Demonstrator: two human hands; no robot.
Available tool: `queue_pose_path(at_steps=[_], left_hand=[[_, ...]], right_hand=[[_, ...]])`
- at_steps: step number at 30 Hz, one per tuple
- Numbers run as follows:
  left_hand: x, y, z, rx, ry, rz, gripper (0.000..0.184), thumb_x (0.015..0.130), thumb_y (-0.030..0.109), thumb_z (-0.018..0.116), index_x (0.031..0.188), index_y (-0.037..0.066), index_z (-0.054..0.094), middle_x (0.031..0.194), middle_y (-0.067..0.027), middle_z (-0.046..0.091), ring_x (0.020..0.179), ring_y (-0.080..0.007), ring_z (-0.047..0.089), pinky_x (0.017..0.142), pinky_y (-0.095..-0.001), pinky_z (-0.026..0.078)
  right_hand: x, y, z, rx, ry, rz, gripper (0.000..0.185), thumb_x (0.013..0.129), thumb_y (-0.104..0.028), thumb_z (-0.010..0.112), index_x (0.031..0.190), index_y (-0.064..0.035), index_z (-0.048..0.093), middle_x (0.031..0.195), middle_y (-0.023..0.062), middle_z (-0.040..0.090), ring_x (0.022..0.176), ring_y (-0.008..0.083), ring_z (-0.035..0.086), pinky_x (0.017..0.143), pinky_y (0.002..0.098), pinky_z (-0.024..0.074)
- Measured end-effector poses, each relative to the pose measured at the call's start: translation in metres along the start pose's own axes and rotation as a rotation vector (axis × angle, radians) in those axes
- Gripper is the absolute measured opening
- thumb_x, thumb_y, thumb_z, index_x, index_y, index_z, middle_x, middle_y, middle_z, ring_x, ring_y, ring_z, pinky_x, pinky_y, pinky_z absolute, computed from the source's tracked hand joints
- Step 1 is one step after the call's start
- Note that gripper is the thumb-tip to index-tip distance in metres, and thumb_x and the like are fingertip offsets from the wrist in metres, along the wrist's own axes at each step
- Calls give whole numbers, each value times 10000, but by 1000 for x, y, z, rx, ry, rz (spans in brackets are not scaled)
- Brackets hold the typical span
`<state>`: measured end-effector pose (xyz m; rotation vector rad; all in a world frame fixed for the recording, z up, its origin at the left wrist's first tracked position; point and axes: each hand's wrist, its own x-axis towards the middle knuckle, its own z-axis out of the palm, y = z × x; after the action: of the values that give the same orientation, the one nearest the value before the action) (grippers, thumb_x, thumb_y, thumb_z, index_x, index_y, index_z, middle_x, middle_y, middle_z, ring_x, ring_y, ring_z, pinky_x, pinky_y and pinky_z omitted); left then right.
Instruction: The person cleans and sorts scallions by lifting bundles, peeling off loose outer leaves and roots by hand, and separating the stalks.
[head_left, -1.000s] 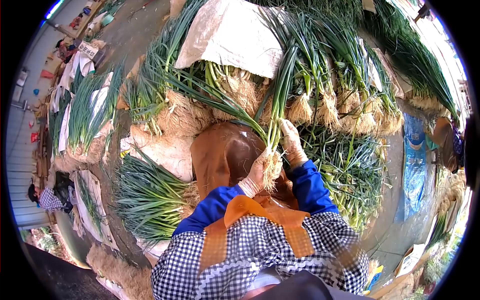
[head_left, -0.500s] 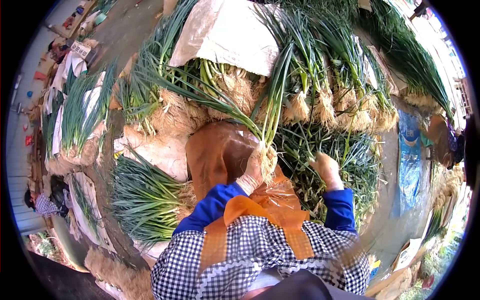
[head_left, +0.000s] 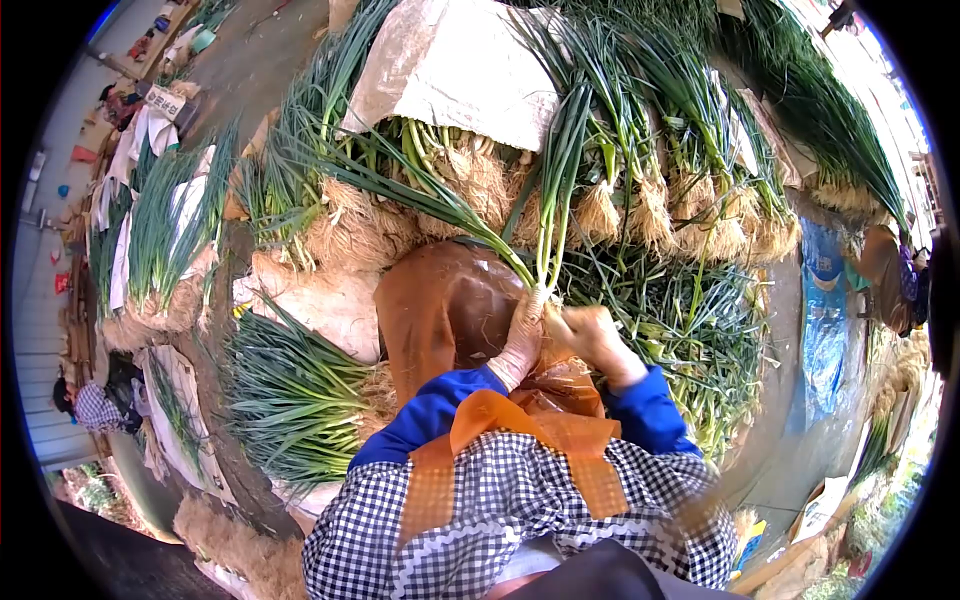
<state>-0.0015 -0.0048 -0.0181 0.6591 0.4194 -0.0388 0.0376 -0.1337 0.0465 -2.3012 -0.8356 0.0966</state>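
My left hand [head_left: 520, 338] is closed around a small bunch of green onions [head_left: 548, 238], gripping the pale stems just above the roots. Their long green leaves fan away from me in two directions, across the piled onions. My right hand [head_left: 598, 338] is right beside it, by the root end, with its fingers curled shut; what they pinch, if anything, is hidden. Beneath both hands, an orange-brown apron [head_left: 430, 300] covers my lap. To the right of my legs lies a heap of loose green leaves [head_left: 680, 330].
Bundles of green onions with straw-coloured roots [head_left: 470, 185] line the far side, partly under a white sack [head_left: 460, 75]. Another onion pile [head_left: 290, 400] lies at my left. A blue plastic sheet [head_left: 822, 310] is on the right; a person in a checked top [head_left: 97, 408] is far left.
My right hand has come in from the right, from over the leaf heap, to the root end of the held onions. My left hand keeps its grip, with the bunch shifted slightly right.
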Motion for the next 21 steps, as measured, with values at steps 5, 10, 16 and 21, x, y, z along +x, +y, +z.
queue_pose_path(at_steps=[5,10,16,21], left_hand=[[5,-10,-19,-81,-35,-166,320,873,359,587,1022,77,563,836,16,543,748,-85,521,671,-228,458],[5,4,-8,-246,-111,-194,347,889,377,552,1052,70,551,875,-30,569,778,-141,558,693,-283,490],[5,9,-16,-359,-97,-277,414,892,450,512,1048,68,548,833,-34,572,732,-174,562,642,-288,491],[7,-1,-8,-214,25,-169,463,896,459,498,1126,57,508,792,-28,541,675,-140,534,602,-260,468]], right_hand=[[17,42,-48,-449,-799,573,289,837,-335,586,1025,-117,621,965,82,650,863,202,641,735,322,520],[79,64,3,1020,-80,561,283,914,-339,498,945,-78,603,688,-22,516,570,86,433,529,224,356],[111,40,70,1473,394,565,316,891,-376,539,940,-69,595,716,-16,547,587,100,478,558,243,426],[94,70,84,658,581,576,296,932,-316,497,924,-53,633,646,-57,525,565,54,460,515,206,392]])
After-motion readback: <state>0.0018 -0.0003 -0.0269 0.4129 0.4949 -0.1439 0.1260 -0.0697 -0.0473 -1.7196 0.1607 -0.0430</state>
